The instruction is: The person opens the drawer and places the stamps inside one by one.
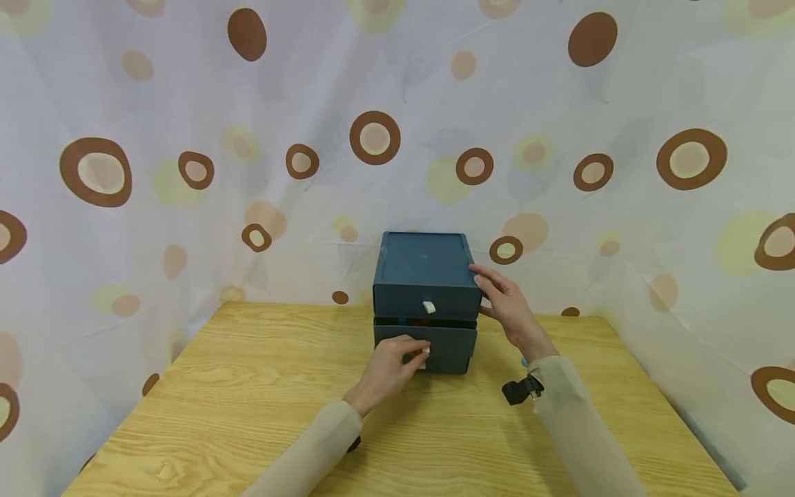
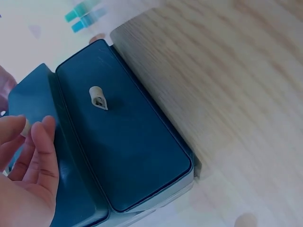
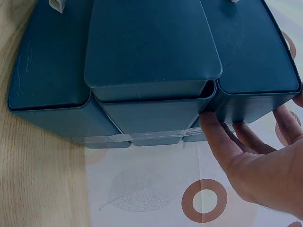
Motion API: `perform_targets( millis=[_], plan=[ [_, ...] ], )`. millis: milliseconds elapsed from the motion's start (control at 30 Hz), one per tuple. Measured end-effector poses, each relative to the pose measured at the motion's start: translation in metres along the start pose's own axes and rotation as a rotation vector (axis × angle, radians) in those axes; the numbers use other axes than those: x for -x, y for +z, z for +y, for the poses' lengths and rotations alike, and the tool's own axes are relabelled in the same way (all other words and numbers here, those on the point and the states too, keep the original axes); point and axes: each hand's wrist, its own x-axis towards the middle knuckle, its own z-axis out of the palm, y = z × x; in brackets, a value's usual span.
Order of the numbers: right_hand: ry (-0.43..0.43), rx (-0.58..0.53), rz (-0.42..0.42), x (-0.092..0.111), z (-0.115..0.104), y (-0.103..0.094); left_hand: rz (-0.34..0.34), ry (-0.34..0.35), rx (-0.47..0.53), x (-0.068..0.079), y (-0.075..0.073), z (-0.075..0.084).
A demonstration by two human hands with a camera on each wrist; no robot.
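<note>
A dark blue desktop drawer cabinet [image 1: 425,259] with three stacked drawers stands at the back of the table. Its middle drawer [image 3: 151,42] juts out past the drawers above and below it; small red and blue bits show through the gap at its top. My left hand [image 1: 386,366] pinches the white pull tab [image 1: 426,348] on this drawer's front, thumb against fingertips. On the cabinet's right side, my right hand [image 1: 514,310] rests with extended fingers [image 3: 220,137] touching the side wall and upper edge. Most of the drawer's inside is hidden.
The top drawer has a white tab [image 1: 429,307], and so does the bottom drawer [image 2: 128,132]. A wood-grain table [image 1: 261,386] lies under the cabinet. Close behind hangs a white curtain [image 1: 323,207] with brown and yellow spots. Clear tape [image 3: 123,137] runs along the cabinet's side.
</note>
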Motion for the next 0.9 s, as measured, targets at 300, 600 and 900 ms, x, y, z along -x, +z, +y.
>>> perform_targets(
  millis=[300, 600, 900],
  plan=[
    [-0.008, -0.005, -0.008, 0.0012, 0.0004, -0.0009, -0.056, -0.060, -0.012, -0.0049, -0.0004, 0.0003],
    [-0.005, 0.002, -0.003, 0.0005, 0.0022, -0.0006, -0.086, -0.076, -0.046, -0.0061, -0.0002, -0.0009],
    [-0.003, -0.005, -0.002, 0.0005, 0.0013, -0.0005, -0.147, -0.104, -0.058, -0.0046, -0.0042, 0.0001]
  ],
)
